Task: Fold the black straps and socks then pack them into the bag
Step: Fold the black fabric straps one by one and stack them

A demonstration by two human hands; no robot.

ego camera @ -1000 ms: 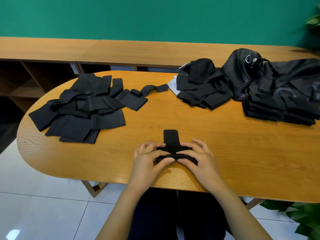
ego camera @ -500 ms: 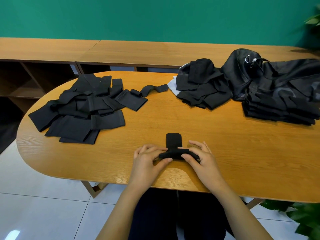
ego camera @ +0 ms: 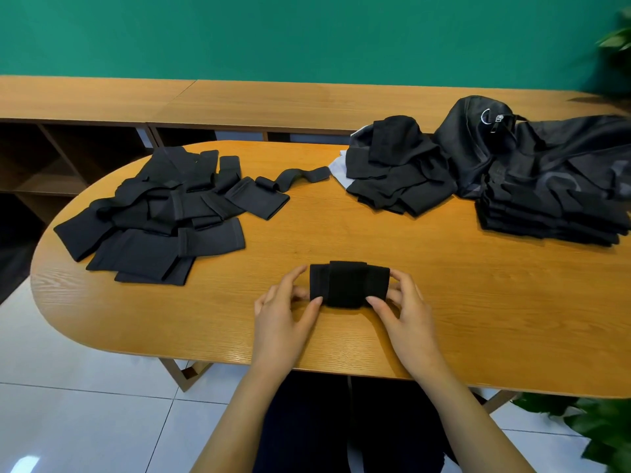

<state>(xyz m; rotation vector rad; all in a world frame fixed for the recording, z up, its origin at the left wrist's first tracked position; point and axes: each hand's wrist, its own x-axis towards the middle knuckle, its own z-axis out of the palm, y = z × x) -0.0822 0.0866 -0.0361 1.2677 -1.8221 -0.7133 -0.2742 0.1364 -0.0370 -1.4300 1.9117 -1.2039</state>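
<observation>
black strap [ego camera: 349, 284], folded, near the front of the counter [ego camera: 461, 302]: left grip [ego camera: 283, 312] pinches its left end, right grip [ego camera: 406, 310] pinches its right end.

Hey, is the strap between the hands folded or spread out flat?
Folded. The strap is a compact block with one layer lapped over its middle; the left hand and right hand pinch its ends.

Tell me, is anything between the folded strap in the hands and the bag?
Nothing stands on the bare table just past the folded strap, held by the left hand and right hand. Nearer the bag, a stack of folded black pieces lies along its front and a loose black pile beside it.
</observation>
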